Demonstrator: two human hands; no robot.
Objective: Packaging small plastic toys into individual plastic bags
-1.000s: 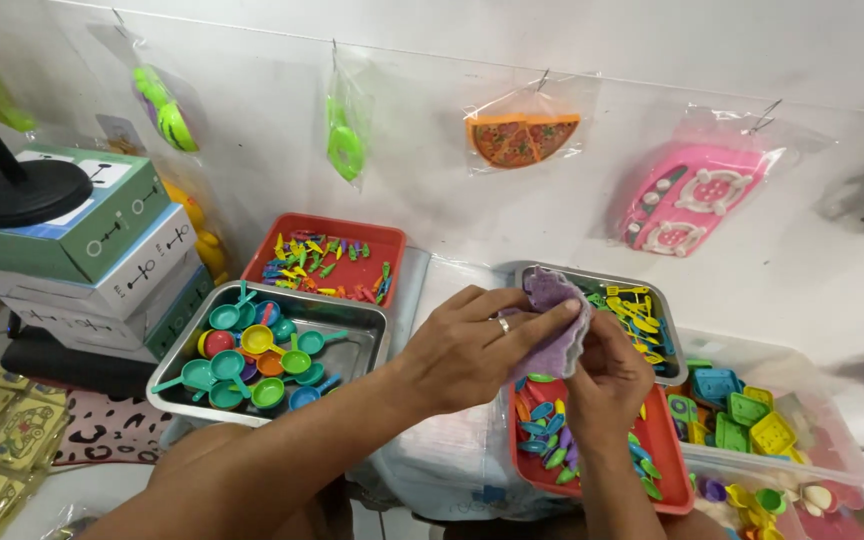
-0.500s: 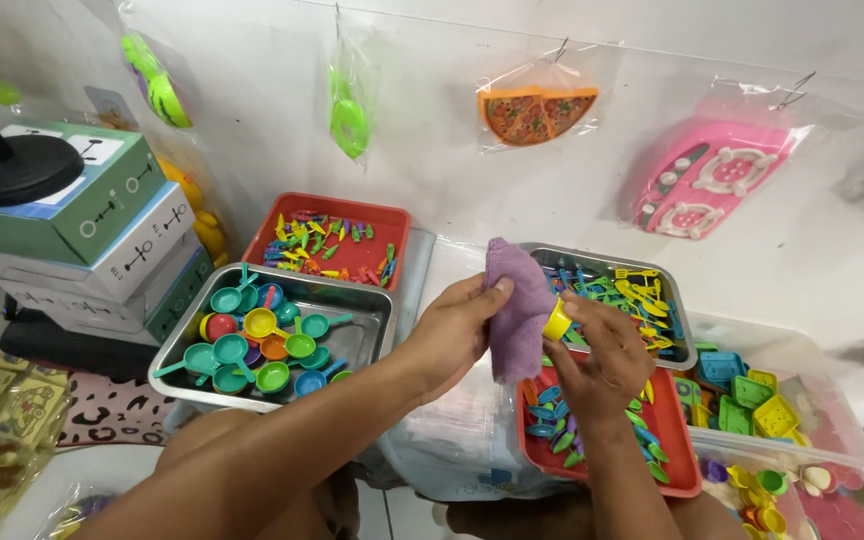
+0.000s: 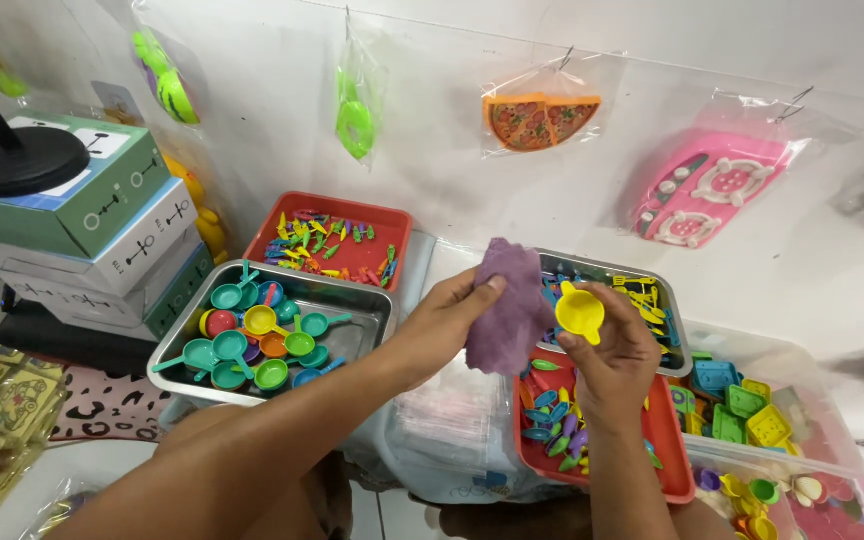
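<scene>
Left hand [image 3: 449, 318] pinches a purple cloth [image 3: 507, 306] hanging lengthwise downward — right hand [image 3: 610, 352] fingers grip a yellow cup [image 3: 580, 312], mouth facing the camera.

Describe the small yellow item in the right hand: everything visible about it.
The yellow toy pan is a small, glossy piece that looks like moulded plastic: a round shallow bowl with a short handle stub pointing up and left. The right hand pinches it at thumb and fingertips, its open side tipped toward the camera, raised above the red tray of small coloured pieces. Just left hangs the purple cloth held by the left hand; whether cloth and pan touch is unclear.
</scene>
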